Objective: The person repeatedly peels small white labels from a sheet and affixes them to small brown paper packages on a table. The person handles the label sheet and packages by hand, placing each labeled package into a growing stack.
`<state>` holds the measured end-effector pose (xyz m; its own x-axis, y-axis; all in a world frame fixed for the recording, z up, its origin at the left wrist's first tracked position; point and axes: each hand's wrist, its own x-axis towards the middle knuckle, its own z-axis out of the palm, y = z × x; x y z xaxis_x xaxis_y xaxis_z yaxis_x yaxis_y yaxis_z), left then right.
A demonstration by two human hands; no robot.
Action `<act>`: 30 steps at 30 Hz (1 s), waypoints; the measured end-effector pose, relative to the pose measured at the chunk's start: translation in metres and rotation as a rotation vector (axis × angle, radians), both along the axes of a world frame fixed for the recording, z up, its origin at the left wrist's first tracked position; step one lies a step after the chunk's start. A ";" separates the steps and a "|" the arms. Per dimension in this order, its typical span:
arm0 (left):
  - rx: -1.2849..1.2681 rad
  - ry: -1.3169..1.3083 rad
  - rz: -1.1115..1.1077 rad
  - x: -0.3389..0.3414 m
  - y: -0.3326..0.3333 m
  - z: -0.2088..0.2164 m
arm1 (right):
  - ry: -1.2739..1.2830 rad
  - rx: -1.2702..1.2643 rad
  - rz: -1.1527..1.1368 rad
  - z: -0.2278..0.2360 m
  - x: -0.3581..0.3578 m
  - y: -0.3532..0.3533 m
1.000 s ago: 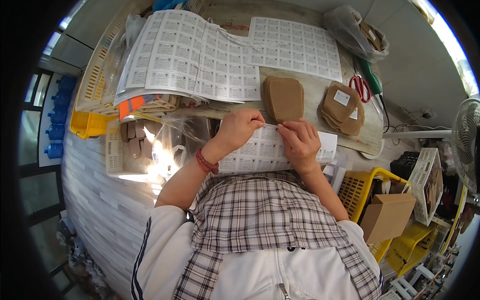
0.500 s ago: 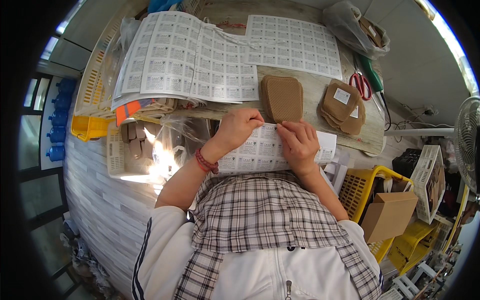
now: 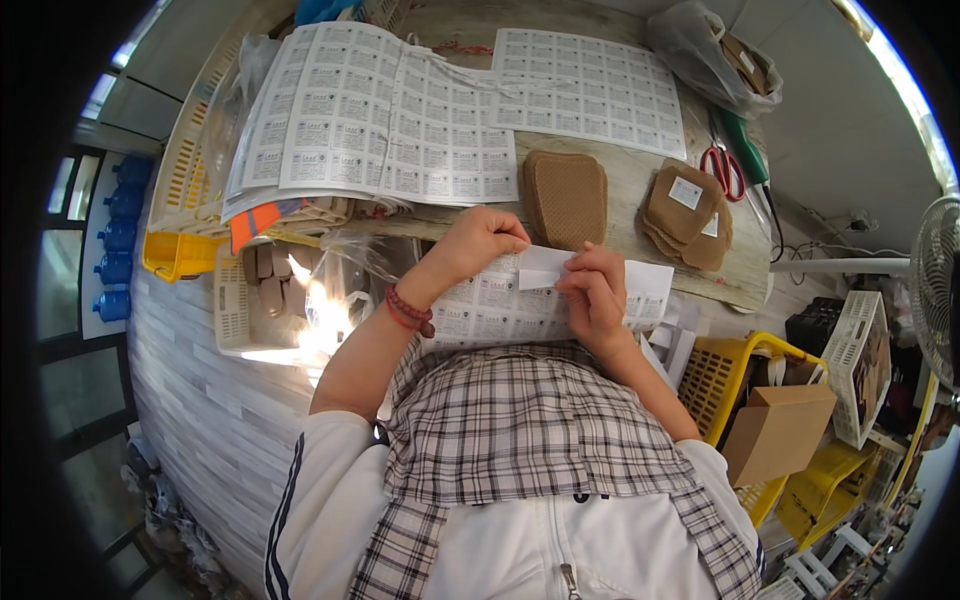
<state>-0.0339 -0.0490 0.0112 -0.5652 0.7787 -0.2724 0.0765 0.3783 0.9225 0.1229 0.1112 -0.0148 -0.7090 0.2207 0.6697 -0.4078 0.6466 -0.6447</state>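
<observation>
Wooden tabletop (image 3: 622, 190); printed label sheet (image 3: 495, 308) in both hands (image 3: 597, 297)

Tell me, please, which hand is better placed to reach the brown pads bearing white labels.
Probably the right hand: it sits nearer the labelled brown pads, though it holds a white paper flap. The left hand is farther left, at the label sheet.

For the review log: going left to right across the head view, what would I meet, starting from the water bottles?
Blue water bottles → red beaded bracelet → left hand → blank white paper strip → right hand → brown pads with white labels → white plastic crate → fan.
</observation>
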 end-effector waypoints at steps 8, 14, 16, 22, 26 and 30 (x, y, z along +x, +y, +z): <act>0.009 0.732 -0.097 0.013 0.013 0.013 | -0.336 -0.840 0.022 0.013 -0.032 0.062; 0.182 0.823 -0.136 0.011 0.026 -0.013 | -0.615 -0.661 0.039 -0.022 -0.087 0.095; 0.175 0.816 -0.140 0.010 0.028 -0.015 | -0.662 -0.616 0.019 -0.030 -0.091 0.096; 0.158 0.824 -0.144 0.010 0.028 -0.019 | -0.658 -0.626 -0.018 -0.036 -0.092 0.091; 0.166 0.822 -0.148 0.010 0.028 -0.018 | -0.644 -0.600 -0.017 -0.041 -0.093 0.092; 0.166 0.805 -0.144 0.010 0.029 -0.017 | -0.651 -0.592 -0.026 -0.041 -0.093 0.091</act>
<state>-0.0244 -0.0204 -0.0060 -0.4301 0.8525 0.2969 0.7736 0.1786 0.6080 0.0301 0.2025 -0.0553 -0.9002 0.4251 -0.0948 0.1674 0.1368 -0.9764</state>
